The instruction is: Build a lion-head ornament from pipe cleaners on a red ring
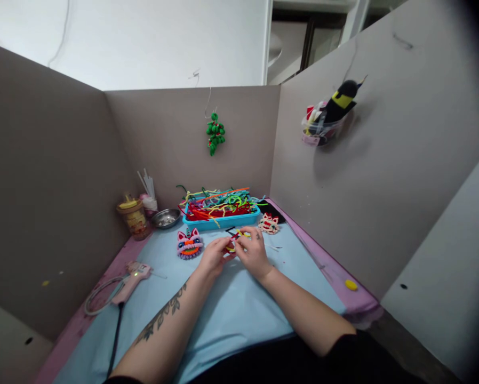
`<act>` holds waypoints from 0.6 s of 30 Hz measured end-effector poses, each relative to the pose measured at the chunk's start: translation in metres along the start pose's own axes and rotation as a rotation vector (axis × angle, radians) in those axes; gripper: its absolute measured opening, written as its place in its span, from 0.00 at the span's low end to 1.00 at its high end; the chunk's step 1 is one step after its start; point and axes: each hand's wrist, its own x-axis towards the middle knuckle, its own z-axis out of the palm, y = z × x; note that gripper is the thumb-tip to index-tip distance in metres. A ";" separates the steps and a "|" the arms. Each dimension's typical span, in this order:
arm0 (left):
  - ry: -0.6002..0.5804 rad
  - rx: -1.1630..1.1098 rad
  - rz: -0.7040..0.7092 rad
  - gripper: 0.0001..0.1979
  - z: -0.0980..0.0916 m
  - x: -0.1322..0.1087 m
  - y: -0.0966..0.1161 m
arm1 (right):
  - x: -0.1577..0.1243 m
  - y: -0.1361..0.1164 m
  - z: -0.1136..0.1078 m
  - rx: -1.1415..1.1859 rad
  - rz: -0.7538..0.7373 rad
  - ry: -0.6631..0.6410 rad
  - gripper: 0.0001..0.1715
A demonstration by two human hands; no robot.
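Observation:
Over the light blue cloth, my left hand [215, 256] and my right hand [255, 255] meet fingertip to fingertip. Both are closed in a pinch on a small red and yellow pipe-cleaner piece [230, 247]; my fingers cover much of it, so its full shape is hidden. Black and yellow pipe-cleaner bits show just behind the fingers. Left of my hands lies a pink and purple lion-head pipe-cleaner figure [189, 245]. Behind my right hand is a cream and red figure [269, 224] of similar make.
A blue tray [223, 223] heaped with coloured pipe cleaners [219, 202] stands at the back. Left of it are a metal bowl [166, 218] and a drink cup [134, 218]. A pink glue gun [131, 282] with its cord lies at left. Partition walls surround the table.

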 end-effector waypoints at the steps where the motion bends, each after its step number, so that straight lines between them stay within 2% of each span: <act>1: 0.015 -0.012 -0.013 0.09 0.000 0.001 0.000 | 0.000 0.000 0.000 0.019 0.003 -0.005 0.07; 3: 0.055 -0.059 -0.074 0.06 -0.003 0.004 0.002 | 0.000 0.001 0.000 0.082 0.013 -0.010 0.06; 5: 0.088 -0.125 -0.184 0.04 -0.006 0.007 0.005 | 0.001 0.005 -0.001 0.173 0.057 0.022 0.09; 7: 0.098 -0.189 -0.281 0.04 -0.012 0.010 0.011 | 0.004 0.012 -0.001 0.271 0.164 0.091 0.14; 9: 0.100 -0.267 -0.276 0.05 -0.017 0.013 0.016 | 0.007 0.020 0.001 0.377 0.325 0.117 0.15; 11: 0.113 -0.361 -0.213 0.06 -0.022 0.015 0.020 | 0.009 0.026 0.003 0.539 0.489 -0.001 0.15; 13: 0.118 -0.428 -0.165 0.07 -0.024 0.016 0.022 | 0.010 0.029 0.008 0.698 0.590 -0.177 0.16; 15: 0.107 -0.444 -0.151 0.08 -0.025 0.017 0.022 | 0.008 0.028 0.013 0.811 0.638 -0.330 0.17; 18: 0.094 -0.423 -0.136 0.08 -0.025 0.016 0.021 | 0.004 0.025 0.019 0.893 0.663 -0.423 0.17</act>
